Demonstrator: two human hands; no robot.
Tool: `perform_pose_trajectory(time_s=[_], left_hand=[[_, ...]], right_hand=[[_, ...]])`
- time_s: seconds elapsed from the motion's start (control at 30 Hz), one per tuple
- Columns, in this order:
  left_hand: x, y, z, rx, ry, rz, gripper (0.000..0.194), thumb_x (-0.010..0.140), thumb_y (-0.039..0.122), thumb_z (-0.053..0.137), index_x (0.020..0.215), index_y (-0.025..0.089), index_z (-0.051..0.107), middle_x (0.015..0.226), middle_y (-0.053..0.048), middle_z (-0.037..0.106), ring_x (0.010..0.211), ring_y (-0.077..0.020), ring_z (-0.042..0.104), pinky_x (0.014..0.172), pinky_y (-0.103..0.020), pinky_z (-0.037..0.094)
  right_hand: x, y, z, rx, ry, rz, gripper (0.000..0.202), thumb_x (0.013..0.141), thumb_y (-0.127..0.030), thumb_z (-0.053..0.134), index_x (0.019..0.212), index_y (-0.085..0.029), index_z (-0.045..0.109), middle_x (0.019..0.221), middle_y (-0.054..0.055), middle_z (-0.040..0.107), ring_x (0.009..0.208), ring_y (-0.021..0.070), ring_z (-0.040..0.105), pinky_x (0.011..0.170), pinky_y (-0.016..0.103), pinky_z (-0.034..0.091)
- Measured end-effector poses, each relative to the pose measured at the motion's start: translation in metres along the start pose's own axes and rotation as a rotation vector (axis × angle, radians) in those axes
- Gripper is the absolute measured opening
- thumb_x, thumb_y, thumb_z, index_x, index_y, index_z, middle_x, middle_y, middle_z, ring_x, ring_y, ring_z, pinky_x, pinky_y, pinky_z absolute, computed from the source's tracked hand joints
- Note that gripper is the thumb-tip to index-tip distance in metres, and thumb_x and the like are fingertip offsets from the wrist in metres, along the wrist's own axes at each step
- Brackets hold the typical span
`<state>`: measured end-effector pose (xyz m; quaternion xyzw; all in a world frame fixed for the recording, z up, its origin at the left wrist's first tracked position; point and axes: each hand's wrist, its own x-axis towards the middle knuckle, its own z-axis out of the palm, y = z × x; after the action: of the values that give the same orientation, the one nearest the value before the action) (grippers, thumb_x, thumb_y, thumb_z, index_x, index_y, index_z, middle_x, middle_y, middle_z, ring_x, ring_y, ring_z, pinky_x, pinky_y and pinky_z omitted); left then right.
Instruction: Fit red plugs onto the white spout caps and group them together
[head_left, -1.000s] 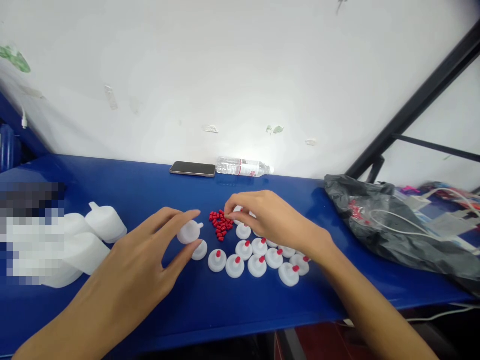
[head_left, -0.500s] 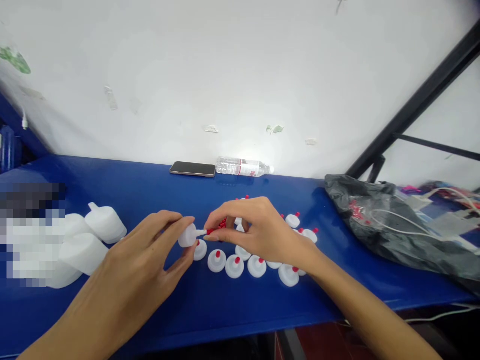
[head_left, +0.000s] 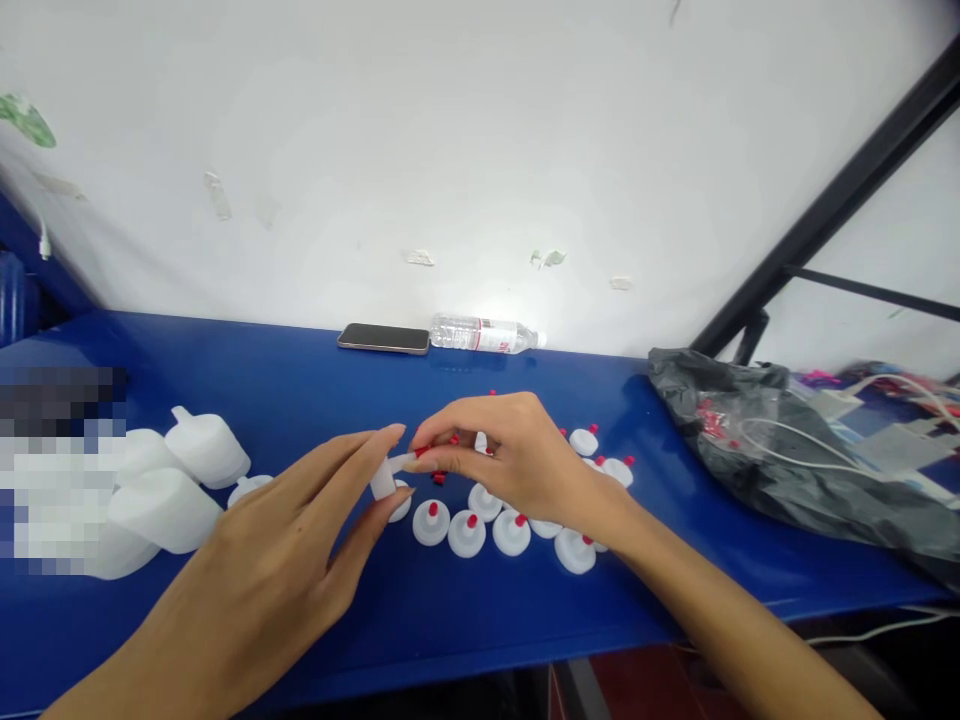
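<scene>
Pinching, left hand: thumb and fingers nearly closed, with a white spouted piece between them, above the worktop.
Right hand: thumb and forefinger drawn together on a red cap, right at the spout's end; whether it is seated, I cannot tell.
Clock centre: the white spouted piece, twelve pointing to the wall.
Red-tipped lids: standing on the worktop towards three and four o'clock, several partly behind the right hand; these look finished.
Loose red caps: at three o'clock, mostly screened by the fingers, so apparently more remain.
White disc: at nine o'clock, half behind the left hand; its tip cannot be made out.
White containers: farther out at nine, no red on those visible.
Black bag: well off at three.
Phone: twelve o'clock, dark screen, no brand visible.
Plastic bottle: one o'clock, lying down; red-and-white label, print too small to read.
</scene>
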<state>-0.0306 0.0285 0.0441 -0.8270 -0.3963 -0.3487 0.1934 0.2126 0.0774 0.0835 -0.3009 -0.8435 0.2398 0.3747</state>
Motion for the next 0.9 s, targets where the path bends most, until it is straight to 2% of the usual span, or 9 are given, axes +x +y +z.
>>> perform_pose_trajectory(time_s=[0.13,0.2,0.27,0.33,0.43,0.63,0.9], left_hand=[[0.000,0.000,-0.001,-0.054,0.031,-0.014,0.038,0.116,0.027,0.055,0.155,0.027,0.056,0.137,-0.005,0.082,0.115,-0.0223,0.084,0.100,-0.031,0.070],[0.000,0.000,-0.003,-0.039,0.049,0.005,0.039,0.116,0.024,0.056,0.155,0.025,0.056,0.137,-0.006,0.082,0.119,-0.0219,0.083,0.105,-0.030,0.069],[0.000,0.001,-0.004,-0.021,0.059,0.050,0.038,0.116,0.022,0.057,0.153,0.020,0.057,0.135,-0.009,0.082,0.120,-0.0213,0.083,0.107,-0.029,0.067],[0.001,0.000,-0.005,-0.024,0.059,0.080,0.034,0.116,0.020,0.057,0.150,0.018,0.059,0.133,-0.010,0.083,0.119,-0.0199,0.083,0.106,-0.027,0.067],[0.001,0.000,-0.006,-0.068,0.065,0.042,0.029,0.117,0.024,0.056,0.145,0.021,0.062,0.130,-0.008,0.085,0.117,-0.0197,0.084,0.104,-0.027,0.068],[-0.005,0.000,-0.002,-0.111,0.054,-0.010,0.028,0.116,0.032,0.057,0.143,0.025,0.064,0.129,-0.005,0.086,0.111,-0.0224,0.086,0.099,-0.028,0.071],[0.000,0.000,0.006,-0.216,0.053,-0.035,0.024,0.118,0.038,0.053,0.138,0.028,0.064,0.125,-0.002,0.086,0.106,-0.0174,0.086,0.092,-0.022,0.069]], right_hand=[[-0.001,0.004,0.002,0.051,-0.086,0.002,0.021,0.113,-0.028,0.074,0.095,-0.021,0.082,0.082,-0.002,0.083,0.065,0.0107,0.070,0.065,0.022,0.049],[-0.002,0.004,0.004,0.047,-0.114,-0.037,0.029,0.116,-0.027,0.067,0.091,-0.020,0.079,0.082,-0.001,0.082,0.067,0.0115,0.071,0.066,0.023,0.050],[-0.003,0.003,0.006,0.023,-0.086,-0.107,0.031,0.116,-0.023,0.064,0.088,-0.019,0.075,0.083,-0.001,0.081,0.069,0.0118,0.069,0.067,0.023,0.050],[-0.004,0.003,0.009,0.011,-0.034,-0.176,0.033,0.115,-0.020,0.064,0.083,-0.019,0.071,0.078,-0.001,0.078,0.066,0.0114,0.065,0.067,0.023,0.048],[-0.006,0.002,0.011,0.016,0.004,-0.201,0.032,0.113,-0.018,0.065,0.082,-0.019,0.073,0.074,-0.002,0.073,0.062,0.0111,0.060,0.064,0.024,0.048],[-0.009,0.004,0.008,-0.066,-0.031,-0.245,0.027,0.110,-0.010,0.060,0.091,-0.019,0.077,0.076,-0.001,0.071,0.064,0.0116,0.059,0.061,0.023,0.047],[-0.008,0.010,0.005,-0.133,-0.073,-0.321,0.031,0.107,-0.003,0.050,0.088,-0.019,0.070,0.077,0.000,0.068,0.067,0.0129,0.060,0.063,0.024,0.049]])
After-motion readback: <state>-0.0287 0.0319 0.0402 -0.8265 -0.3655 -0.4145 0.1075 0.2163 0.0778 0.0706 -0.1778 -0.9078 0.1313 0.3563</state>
